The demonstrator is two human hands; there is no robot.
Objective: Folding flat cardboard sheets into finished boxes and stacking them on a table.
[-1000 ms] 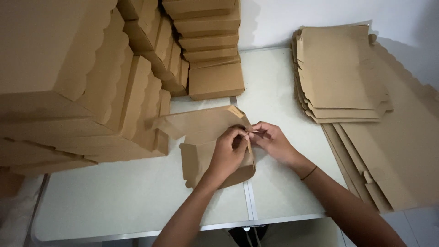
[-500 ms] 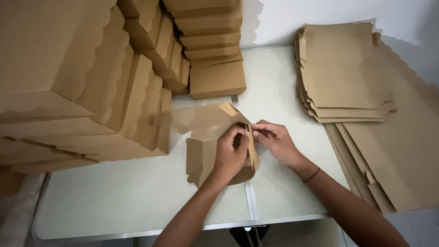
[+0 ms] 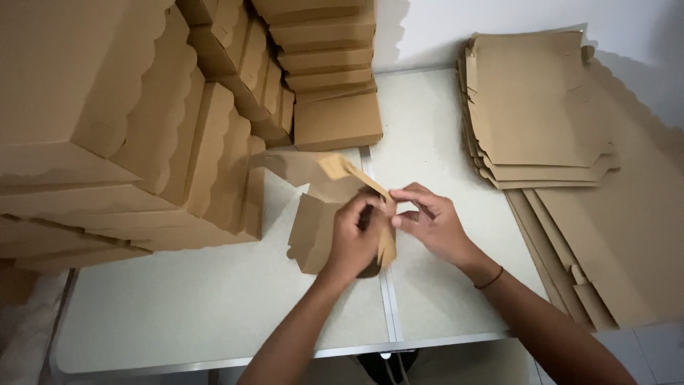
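Note:
A brown cardboard box blank (image 3: pixel 313 207), partly folded up, stands on the pale table (image 3: pixel 178 306) in front of me. My left hand (image 3: pixel 354 239) grips its near right side wall from the inside. My right hand (image 3: pixel 431 221) pinches the same wall's edge and tab from the right. The box's lid flap (image 3: pixel 303 167) tilts away toward the stacks. A thin dark band circles my right wrist.
Tall stacks of folded brown boxes (image 3: pixel 128 128) crowd the table's left and back (image 3: pixel 328 71). A pile of flat blanks (image 3: pixel 534 107) lies at the right, with more flat sheets (image 3: pixel 613 235) overhanging the right edge. A white wall is behind.
The blank has gone from nearly flat to partly upright. Both hands have shifted along its right wall while bending it up.

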